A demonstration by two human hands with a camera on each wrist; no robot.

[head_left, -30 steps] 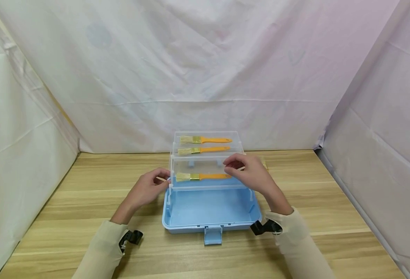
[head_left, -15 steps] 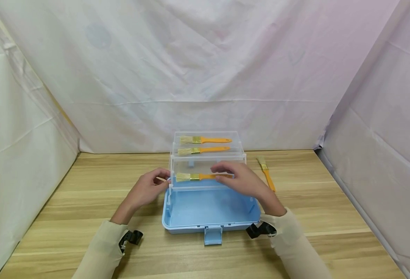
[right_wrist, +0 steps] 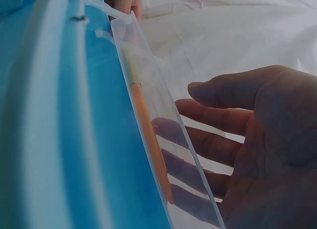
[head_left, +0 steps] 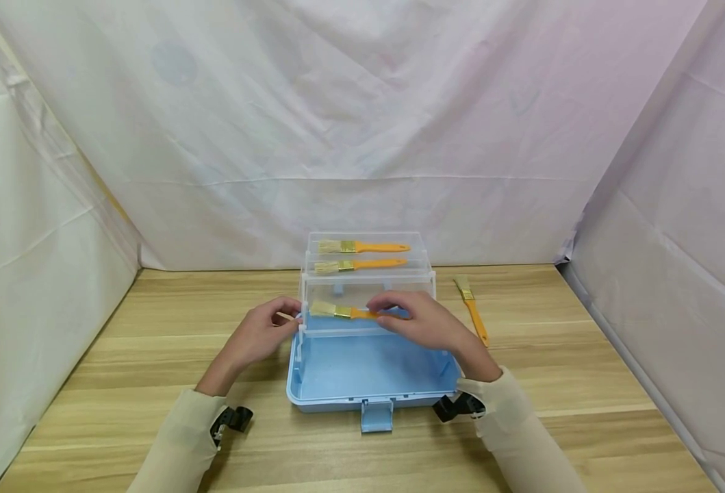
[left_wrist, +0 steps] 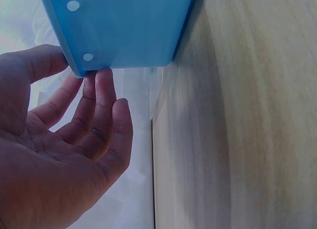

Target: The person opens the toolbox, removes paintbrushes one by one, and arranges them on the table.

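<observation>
A blue toolbox (head_left: 371, 366) stands with its tiers of clear trays raised. My left hand (head_left: 266, 332) grips its back left corner; in the left wrist view thumb and fingertips meet at the blue rim (left_wrist: 60, 36). A paintbrush (head_left: 344, 311) with an orange handle lies slightly tilted in the lower clear tray (right_wrist: 163, 98). Over the right end of that tray is my right hand (head_left: 420, 320), its fingertips at the brush handle. In the right wrist view, thumb and fingers stand apart, and some fingers show through the clear plastic.
Two more paintbrushes, one at the back (head_left: 362, 247) and one just below it (head_left: 362, 265), lie in the upper tiers. Another brush (head_left: 473, 315) lies on the wooden table (head_left: 559, 363) to the right. White cloth (head_left: 362, 130) hangs behind and at both sides.
My right hand has moved left and down to the lower tray's brush, which has shifted and tilted a little. The brush on the table has come into view. My left hand stays put.
</observation>
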